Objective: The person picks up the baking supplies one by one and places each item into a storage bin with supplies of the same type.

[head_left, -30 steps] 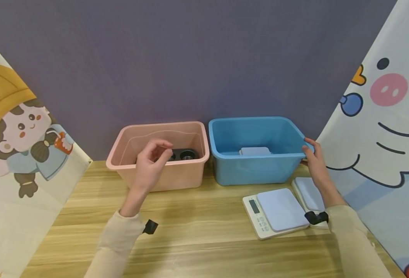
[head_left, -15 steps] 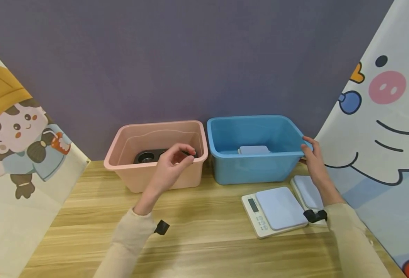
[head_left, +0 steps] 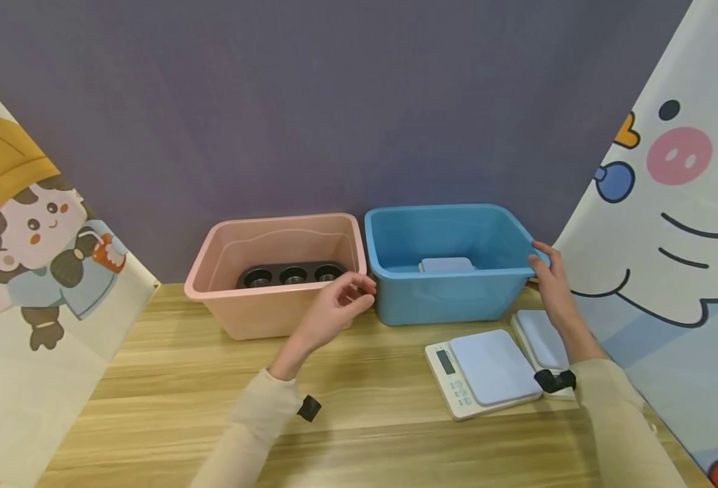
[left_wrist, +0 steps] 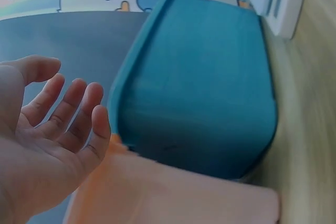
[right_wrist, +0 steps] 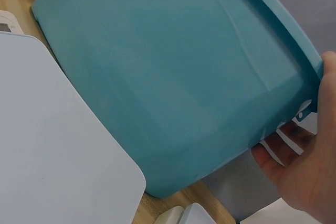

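My right hand (head_left: 552,278) grips the right end of a blue plastic bin (head_left: 438,298), thumb over the rim and fingers against the outer wall, as the right wrist view shows. A flat white thing (head_left: 447,264) lies inside that bin. My left hand (head_left: 334,306), fingers loosely bent and holding nothing, hovers at the front right corner of a pink plastic bin (head_left: 273,312). In the left wrist view the palm (left_wrist: 47,166) faces up beside both bins. A dark muffin tin (head_left: 292,274) with round cups sits in the pink bin.
A white kitchen scale (head_left: 483,373) lies on the wooden table (head_left: 365,434) in front of the blue bin. A second scale (head_left: 544,339) is partly hidden under my right forearm. A grey panel (head_left: 359,102) stands behind the bins, with cartoon-printed panels (head_left: 670,271) at the sides.
My left hand has moved right, from over the middle of the pink bin to its right front corner, uncovering the muffin tin. The right hand stays on the blue bin.
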The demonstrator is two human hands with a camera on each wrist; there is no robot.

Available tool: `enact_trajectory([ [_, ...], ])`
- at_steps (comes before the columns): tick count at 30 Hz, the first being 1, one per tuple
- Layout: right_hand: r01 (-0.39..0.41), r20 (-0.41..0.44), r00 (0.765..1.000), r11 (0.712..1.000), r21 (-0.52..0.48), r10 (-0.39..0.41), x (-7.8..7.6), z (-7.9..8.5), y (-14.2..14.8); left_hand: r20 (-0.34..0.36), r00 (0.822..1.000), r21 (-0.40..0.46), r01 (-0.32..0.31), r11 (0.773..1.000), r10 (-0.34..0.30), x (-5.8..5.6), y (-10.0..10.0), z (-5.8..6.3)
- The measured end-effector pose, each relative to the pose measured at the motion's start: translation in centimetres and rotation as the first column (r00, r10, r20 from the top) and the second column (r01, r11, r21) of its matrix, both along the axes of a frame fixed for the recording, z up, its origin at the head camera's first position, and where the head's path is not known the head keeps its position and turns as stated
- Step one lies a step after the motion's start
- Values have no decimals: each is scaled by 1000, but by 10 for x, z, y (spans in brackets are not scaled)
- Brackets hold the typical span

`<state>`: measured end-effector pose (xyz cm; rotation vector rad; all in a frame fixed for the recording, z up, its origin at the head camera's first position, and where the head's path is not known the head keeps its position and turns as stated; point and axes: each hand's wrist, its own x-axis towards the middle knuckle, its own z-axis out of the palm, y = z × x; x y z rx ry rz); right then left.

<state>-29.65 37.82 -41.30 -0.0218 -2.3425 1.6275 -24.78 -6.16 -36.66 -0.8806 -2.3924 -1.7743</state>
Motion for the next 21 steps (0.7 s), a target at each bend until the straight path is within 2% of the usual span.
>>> enact_trajectory([
  [7,6,-6,1000,1000,-3,-6,0,1,-2,26,997,-12,77,997,-77,-6,15,-17],
  [16,-19,-16,1000,1000,-22,19,-1,-3,2,91,992,-66,93,993,-87,-11,39,-37],
  [21,-16,-29,999,1000,-27,15,-1,-3,3,108,989,-89,106,990,-96,-13,50,-43],
])
